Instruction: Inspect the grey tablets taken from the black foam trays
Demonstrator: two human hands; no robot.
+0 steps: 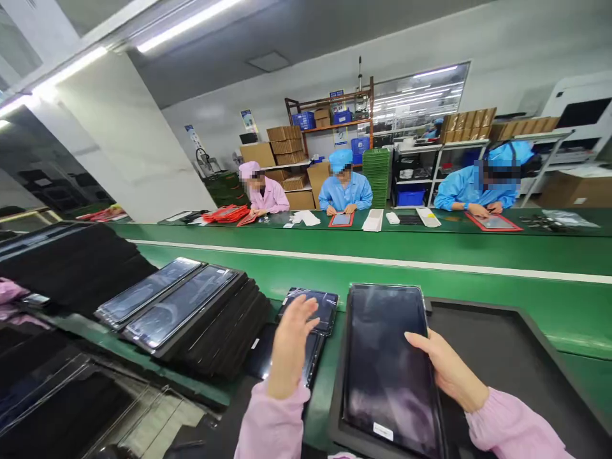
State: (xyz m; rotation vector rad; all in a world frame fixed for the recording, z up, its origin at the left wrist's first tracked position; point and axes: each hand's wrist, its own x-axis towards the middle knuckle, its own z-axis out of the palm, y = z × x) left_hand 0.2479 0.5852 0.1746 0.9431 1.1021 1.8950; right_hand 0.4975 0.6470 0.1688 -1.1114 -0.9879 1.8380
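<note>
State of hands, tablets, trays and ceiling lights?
Held tablet: face up, screen dark
Left hand: open, raised
Right hand: closed on held tablet's edge
Tablets by left hand: face up, screens dark
Left trays: stacked
Stack-top tablets: face up, glossy
Right tray: lying flat
Ceiling lights: lit

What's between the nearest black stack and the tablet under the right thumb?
Head view: two more tablets, left hand in front of them, then a strip of green work surface.
</note>
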